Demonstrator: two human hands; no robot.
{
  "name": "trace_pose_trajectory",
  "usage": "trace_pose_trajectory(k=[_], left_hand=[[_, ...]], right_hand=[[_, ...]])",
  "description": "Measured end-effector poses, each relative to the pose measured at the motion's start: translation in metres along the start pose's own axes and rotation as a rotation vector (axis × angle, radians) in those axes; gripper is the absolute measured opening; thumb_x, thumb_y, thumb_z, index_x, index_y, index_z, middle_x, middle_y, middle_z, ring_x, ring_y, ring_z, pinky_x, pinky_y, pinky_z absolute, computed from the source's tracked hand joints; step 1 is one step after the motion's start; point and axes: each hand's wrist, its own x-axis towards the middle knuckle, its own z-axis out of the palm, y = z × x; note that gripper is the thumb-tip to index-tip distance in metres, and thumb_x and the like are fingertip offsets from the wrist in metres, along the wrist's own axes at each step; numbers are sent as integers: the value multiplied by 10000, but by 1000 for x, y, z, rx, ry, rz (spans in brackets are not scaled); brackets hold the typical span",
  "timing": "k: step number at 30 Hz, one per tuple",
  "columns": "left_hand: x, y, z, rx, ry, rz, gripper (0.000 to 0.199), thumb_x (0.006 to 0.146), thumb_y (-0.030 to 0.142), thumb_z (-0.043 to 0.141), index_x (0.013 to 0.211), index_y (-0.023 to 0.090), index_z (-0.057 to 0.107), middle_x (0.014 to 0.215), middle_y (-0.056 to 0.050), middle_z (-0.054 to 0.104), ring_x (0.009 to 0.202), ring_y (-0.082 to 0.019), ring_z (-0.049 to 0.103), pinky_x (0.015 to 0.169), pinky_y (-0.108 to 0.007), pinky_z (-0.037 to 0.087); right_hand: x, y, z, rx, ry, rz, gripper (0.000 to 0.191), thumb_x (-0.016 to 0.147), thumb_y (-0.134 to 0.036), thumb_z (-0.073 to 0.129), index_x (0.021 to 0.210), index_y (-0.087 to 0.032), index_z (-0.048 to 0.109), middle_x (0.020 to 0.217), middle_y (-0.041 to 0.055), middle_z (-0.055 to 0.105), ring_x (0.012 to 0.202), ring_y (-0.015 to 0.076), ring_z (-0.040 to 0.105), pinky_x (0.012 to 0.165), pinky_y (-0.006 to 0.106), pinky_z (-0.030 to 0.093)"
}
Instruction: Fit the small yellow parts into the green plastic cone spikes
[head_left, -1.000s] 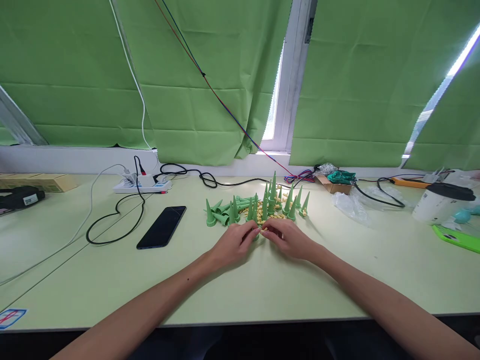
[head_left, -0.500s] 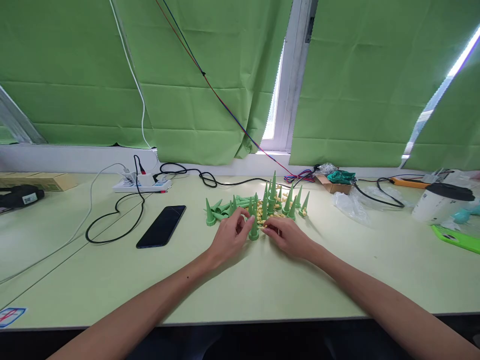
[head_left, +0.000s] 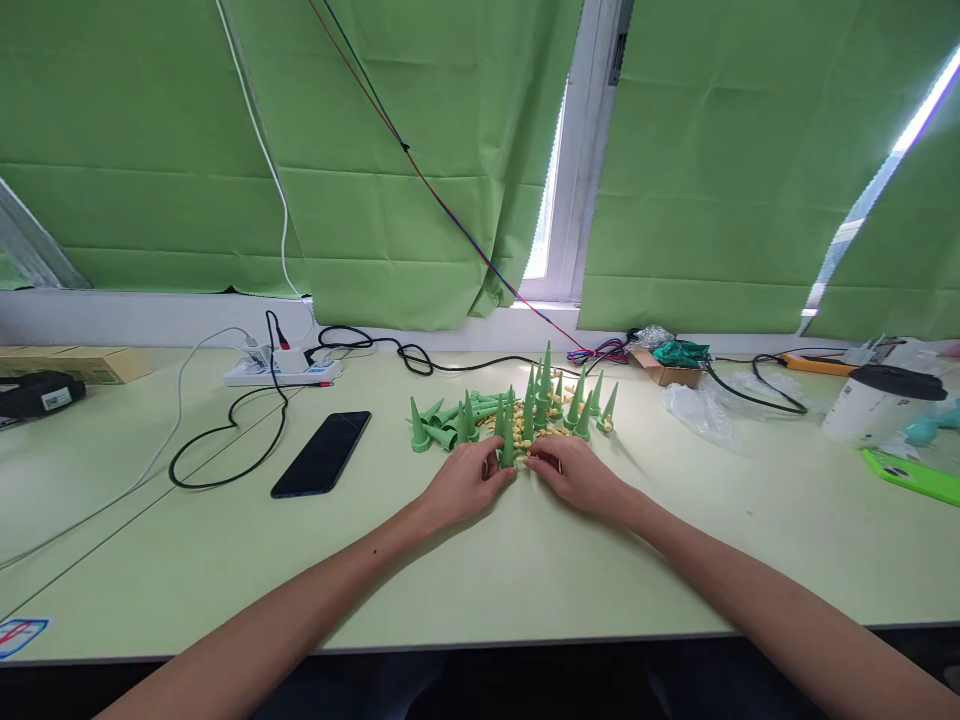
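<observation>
Green curtains (head_left: 405, 220): I see them hang across the back, with a gap of bright window between two of them.
Worktop (head_left: 600, 580): pale, running the full width of my view, with everything below lying or standing on it.
Left hand (head_left: 469, 480): at the near edge of the cluster, its grip narrow and holding the front cone (head_left: 508, 440) between thumb and fingers; that cone stands upright.
Right hand (head_left: 581, 478): just beside that cone, its grip narrow, fingertips bunched at a small yellow piece; whether they hold it, I cannot tell.
White cup (head_left: 877, 410): dark-lidded, far to my right, well apart from both hands.
Dark phone (head_left: 322, 455): flat, to the left of the left hand.
Upright cones (head_left: 543, 395): green, grouped beyond the hands.
Lying cones (head_left: 487, 402): green too, heaped to the left of the upright ones.
Yellow pieces (head_left: 519, 432): small, scattered among the cones.
</observation>
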Motion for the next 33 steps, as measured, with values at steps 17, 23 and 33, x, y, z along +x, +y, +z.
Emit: trace_pose_trajectory(k=[17, 23, 33], left_hand=[[0, 2, -2, -8, -35, 11, 293, 887, 377, 571, 711, 204, 413, 579, 50, 499, 523, -119, 405, 517, -263, 272], [0, 2, -2, -23, -53, 27, 301, 889, 380, 556, 689, 194, 431, 598, 39, 491, 543, -119, 407, 522, -259, 285], [-1, 2, -1, -37, -80, 55, 188, 901, 330, 543, 889, 169, 639, 604, 47, 470, 556, -118, 397, 531, -256, 295]], right_hand=[[0, -3, -1, 36, -21, -12, 175, 960, -185, 532, 814, -173, 626, 726, 14, 606, 649, 142, 501, 656, 269, 380], [-1, -1, 1, 51, -15, -32, 183, 962, -190, 532, 801, -174, 618, 724, 9, 593, 647, 137, 490, 645, 264, 373], [0, -2, 1, 67, 24, -67, 174, 957, -163, 541, 808, -170, 630, 742, 14, 608, 673, 139, 513, 651, 261, 382]])
